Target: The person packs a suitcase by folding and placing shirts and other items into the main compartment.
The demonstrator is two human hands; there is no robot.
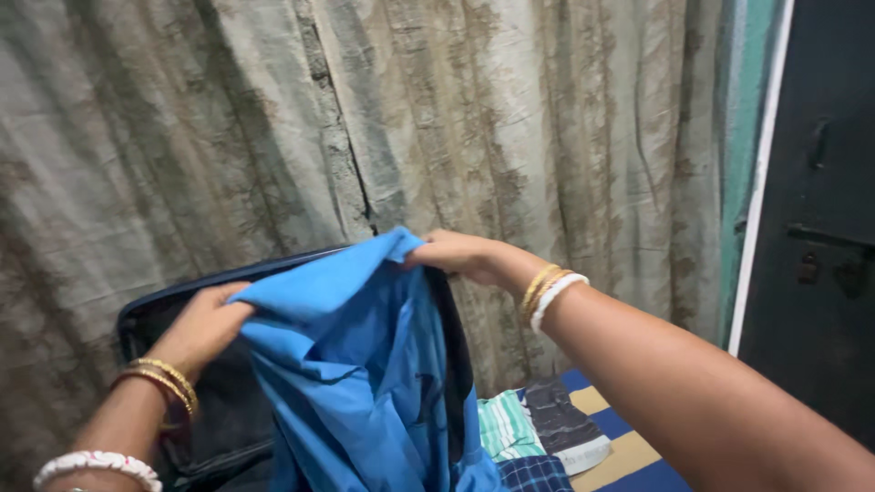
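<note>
A bright blue garment (365,364) hangs down in front of me, held up by its top edge. My left hand (205,328) grips its left corner; gold and white bangles circle that wrist. My right hand (460,253) pinches the upper right corner, with gold and white bangles on that wrist too. Behind the garment stands the raised lid of a dark suitcase (196,392), partly hidden by the cloth.
A beige patterned curtain (410,118) covers the wall behind. Folded clothes, one green striped (506,426) and one dark checked (533,474), lie at lower right on a blue and yellow sheet (620,451). A dark door (820,228) stands at right.
</note>
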